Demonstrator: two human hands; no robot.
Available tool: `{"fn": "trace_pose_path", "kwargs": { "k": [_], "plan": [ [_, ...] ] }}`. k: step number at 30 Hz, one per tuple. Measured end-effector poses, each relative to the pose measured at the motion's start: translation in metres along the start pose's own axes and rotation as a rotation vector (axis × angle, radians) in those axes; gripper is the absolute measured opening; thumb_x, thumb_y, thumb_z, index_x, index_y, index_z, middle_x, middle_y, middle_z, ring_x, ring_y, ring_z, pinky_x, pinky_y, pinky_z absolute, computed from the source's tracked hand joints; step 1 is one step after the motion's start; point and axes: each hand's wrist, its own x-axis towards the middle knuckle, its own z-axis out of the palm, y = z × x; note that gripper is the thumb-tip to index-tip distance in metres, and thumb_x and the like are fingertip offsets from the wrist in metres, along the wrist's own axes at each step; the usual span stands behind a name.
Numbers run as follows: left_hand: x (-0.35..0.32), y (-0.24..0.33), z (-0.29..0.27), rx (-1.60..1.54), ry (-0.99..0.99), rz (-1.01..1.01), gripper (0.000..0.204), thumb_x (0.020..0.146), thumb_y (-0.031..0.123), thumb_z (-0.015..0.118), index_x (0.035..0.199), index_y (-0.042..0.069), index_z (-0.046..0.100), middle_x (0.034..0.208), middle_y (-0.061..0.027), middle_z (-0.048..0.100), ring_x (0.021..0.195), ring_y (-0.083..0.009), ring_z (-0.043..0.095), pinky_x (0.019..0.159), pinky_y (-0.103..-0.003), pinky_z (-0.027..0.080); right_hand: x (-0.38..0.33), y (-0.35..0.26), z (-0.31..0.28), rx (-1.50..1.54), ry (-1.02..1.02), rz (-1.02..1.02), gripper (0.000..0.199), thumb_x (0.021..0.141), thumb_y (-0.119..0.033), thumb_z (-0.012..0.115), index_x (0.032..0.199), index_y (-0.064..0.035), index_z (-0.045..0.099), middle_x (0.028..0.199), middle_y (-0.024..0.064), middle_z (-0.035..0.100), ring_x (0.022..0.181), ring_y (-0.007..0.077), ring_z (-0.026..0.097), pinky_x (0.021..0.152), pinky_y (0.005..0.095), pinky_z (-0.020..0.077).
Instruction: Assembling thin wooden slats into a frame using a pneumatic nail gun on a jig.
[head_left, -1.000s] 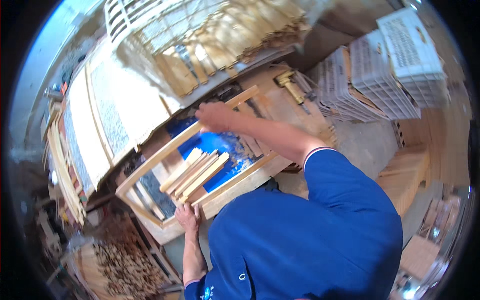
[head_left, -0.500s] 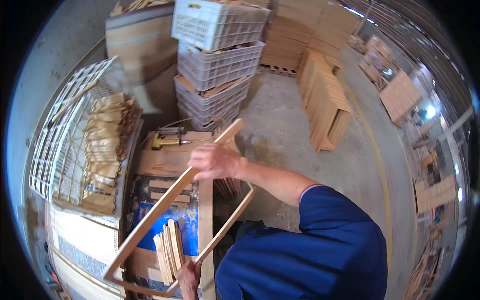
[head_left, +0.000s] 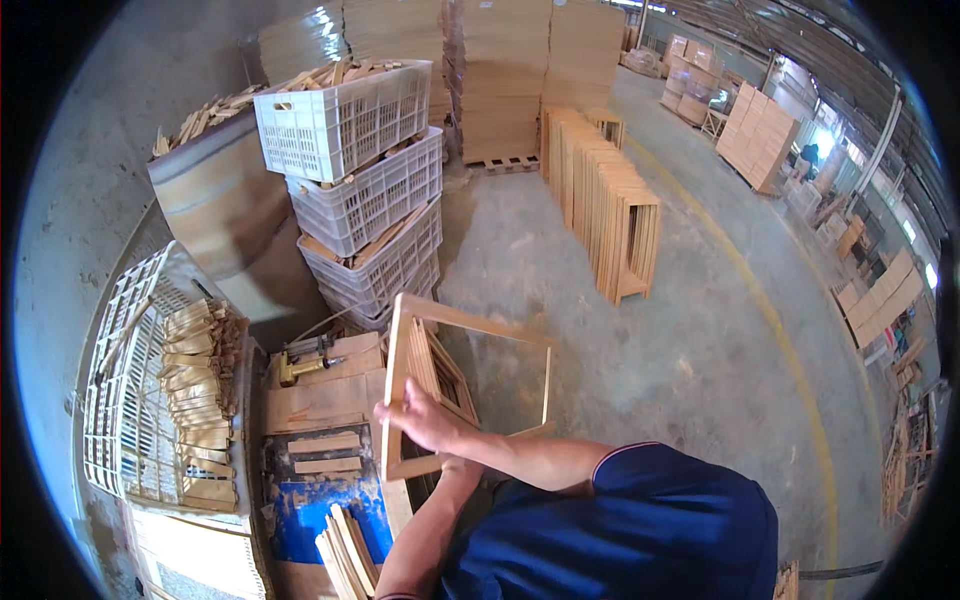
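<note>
A rectangular wooden frame (head_left: 397,345) stands tilted up past the bench's right side, one broad side facing me. My right hand (head_left: 425,415) grips that near side, thumb and fingers wrapped round the wood. Beneath my right wrist, my left hand (head_left: 459,467) is on the frame's lower rail; my right forearm hides most of its fingers. More wooden frames (head_left: 428,365) lean together behind the held one, by the bench edge. Loose wooden strips (head_left: 346,550) lie in a bundle on the bench's blue patch (head_left: 300,515), just left of my left forearm.
A yellow hand-held power tool (head_left: 292,370) lies at the bench's far end. White plastic crates (head_left: 365,205) of wood pieces are stacked beyond it. At left is a white wire basket (head_left: 115,400) with wood pieces. A row of upright wooden frames (head_left: 610,200) stands on the floor.
The frame has swung from over the bench to its right side and turned more upright. My left hand has come up close under my right. The whole view has shifted rightward.
</note>
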Motion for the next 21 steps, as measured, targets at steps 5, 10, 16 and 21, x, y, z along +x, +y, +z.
{"fn": "trace_pose_path", "kwargs": {
  "k": [5, 10, 16, 21],
  "plan": [
    [0.044, 0.022, -0.027, -0.642, 0.204, 0.207, 0.032, 0.096, 0.027, 0.059, 0.120, 0.008, 0.067, 0.105, -0.0115, 0.071, 0.103, -0.0257, 0.070, 0.086, -0.041, 0.056, 0.040, 0.053, -0.105, -0.143, 0.229, 0.051, 0.029, 0.086, -0.012, 0.073, 0.106, -0.0060, 0.052, 0.091, 0.0059, 0.063, 0.079, 0.0144, 0.063, 0.068, 0.0338, 0.0553],
    [0.056, -0.068, -0.098, -1.454, -0.633, -0.117, 0.043, 0.089, 0.029, 0.071, 0.124, 0.005, 0.066, 0.114, -0.0215, 0.070, 0.108, -0.0375, 0.067, 0.092, -0.045, 0.054, 0.063, 0.092, -0.224, 0.000, 0.031, 0.466, 0.025, 0.094, -0.007, 0.066, 0.114, -0.0047, 0.051, 0.099, 0.0120, 0.069, 0.076, 0.0213, 0.072, 0.063, 0.0347, 0.0636],
    [-0.061, -0.095, -0.089, -1.722, -0.502, -1.254, 0.034, 0.094, 0.019, 0.071, 0.121, -0.001, 0.068, 0.112, -0.0135, 0.073, 0.104, -0.0190, 0.068, 0.093, -0.031, 0.053, 0.117, 0.164, -0.249, -0.095, -0.119, 0.656, 0.058, 0.099, -0.010, 0.062, 0.150, 0.0000, 0.034, 0.116, 0.0131, 0.066, 0.096, 0.0212, 0.069, 0.079, 0.0390, 0.0616],
    [-0.145, -0.076, -0.131, -1.381, -0.569, -1.705, 0.032, 0.096, 0.019, 0.068, 0.118, -0.005, 0.069, 0.109, -0.0121, 0.073, 0.099, -0.0170, 0.068, 0.089, -0.030, 0.053, 0.178, 0.213, -0.219, -0.080, -0.128, 0.689, 0.049, 0.097, -0.010, 0.064, 0.141, -0.0002, 0.043, 0.114, 0.0119, 0.065, 0.095, 0.0223, 0.069, 0.080, 0.0426, 0.0620]
  ]
}}
